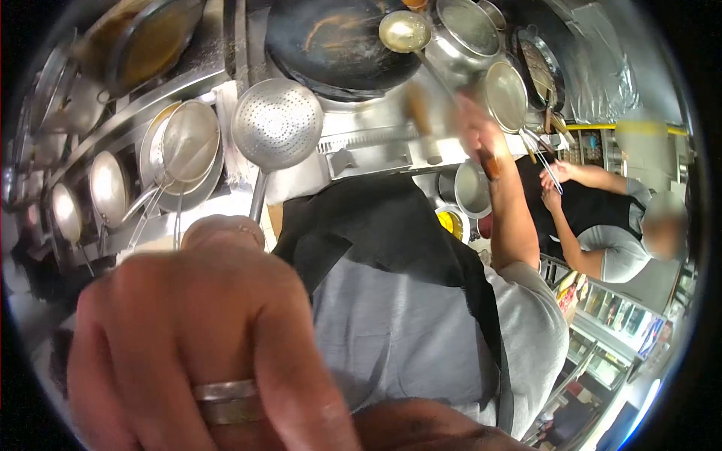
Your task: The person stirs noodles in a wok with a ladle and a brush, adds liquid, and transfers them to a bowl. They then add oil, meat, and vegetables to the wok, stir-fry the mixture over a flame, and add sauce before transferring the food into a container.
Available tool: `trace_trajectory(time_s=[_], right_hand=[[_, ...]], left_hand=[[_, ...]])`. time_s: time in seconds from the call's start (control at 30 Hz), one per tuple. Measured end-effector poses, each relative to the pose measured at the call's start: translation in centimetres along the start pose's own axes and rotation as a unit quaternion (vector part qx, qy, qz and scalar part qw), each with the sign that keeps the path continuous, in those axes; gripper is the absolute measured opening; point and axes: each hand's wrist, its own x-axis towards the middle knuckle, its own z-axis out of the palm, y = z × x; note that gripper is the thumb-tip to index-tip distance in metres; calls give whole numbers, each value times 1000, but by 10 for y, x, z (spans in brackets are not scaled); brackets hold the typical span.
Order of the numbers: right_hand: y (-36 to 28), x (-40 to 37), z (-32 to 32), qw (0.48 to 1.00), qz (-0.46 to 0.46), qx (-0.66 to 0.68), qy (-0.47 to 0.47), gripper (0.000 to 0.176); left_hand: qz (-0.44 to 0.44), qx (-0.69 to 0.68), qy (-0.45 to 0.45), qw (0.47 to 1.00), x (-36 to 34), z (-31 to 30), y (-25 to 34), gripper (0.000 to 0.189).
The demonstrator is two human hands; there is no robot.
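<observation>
Very near the camera, my left hand (188, 338), with a ring on one finger, is closed. A perforated skimmer (277, 124) rises beyond it; its handle runs down behind my fingers, where the grip is partly hidden. My right hand (480, 128), a little blurred, is wrapped around a ladle's handle, with the brown handle end showing by the wrist. The ladle's bowl (404, 31) lies over the right edge of a large dark wok (331, 49). A blurred brown handle (420, 113) is between the wok and the counter edge.
Wire strainers (192, 143) and ladles (109, 188) stand at the left, below another pan (154, 45). Metal pots (468, 26), a sieve (506, 96) and a round pot (472, 188) are on the right. A co-worker (602, 218) holding tongs (553, 177) stands farther right.
</observation>
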Motion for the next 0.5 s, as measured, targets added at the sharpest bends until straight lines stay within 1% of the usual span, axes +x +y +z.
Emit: trace_trajectory(time_s=[0.03, 0.07, 0.13, 0.17, 0.2, 0.23, 0.27, 0.3, 0.33, 0.37, 0.4, 0.43, 0.47, 0.5], right_hand=[[4, -7, 13, 995, 10, -96, 37, 43], [11, 1, 15, 994, 15, -100, 31, 43], [30, 22, 0, 994, 72, -4, -84, 42], [43, 42, -5, 994, 45, -33, -98, 37], [55, 61, -10, 992, 18, -61, -110, 32], [54, 73, 5, 980, 7, -192, -46, 50], [51, 85, 19, 949, -7, -315, 18, 71], [44, 107, 5, 949, -17, -316, 15, 71], [42, 133, -23, 853, -214, -473, 52, 73], [27, 135, -35, 795, -286, -525, 104, 74], [12, 138, -46, 724, -348, -571, 170, 75], [-16, 131, -39, 727, -270, -587, 230, 75], [-40, 126, -40, 725, -188, -596, 290, 75], [-49, 141, -61, 697, -219, -604, 319, 75]], left_hand=[[45, 4, 35, 998, -2, 3, 2, 30], [-16, 24, 20, 999, 3, 2, 8, 26], [-75, 37, -2, 996, 8, -16, 24, 23], [-122, 5, -45, 992, 8, -30, 36, 19], [-129, 22, -52, 990, 5, -37, 43, 11], [-121, 75, -20, 990, -5, -39, 48, 6], [-117, 139, 15, 983, -16, -44, 52, 10], [-114, 210, 53, 970, -27, -50, 58, 18], [-115, 275, 71, 952, -40, -61, 67, 32], [-119, 338, 90, 929, -52, -73, 76, 45], [-105, 409, 155, 893, -69, -77, 79, 54], [-114, 500, 254, 820, -79, -76, 76, 61], [-173, 535, 299, 771, -83, -78, 81, 64], [-242, 532, 367, 723, -94, -85, 85, 62]])
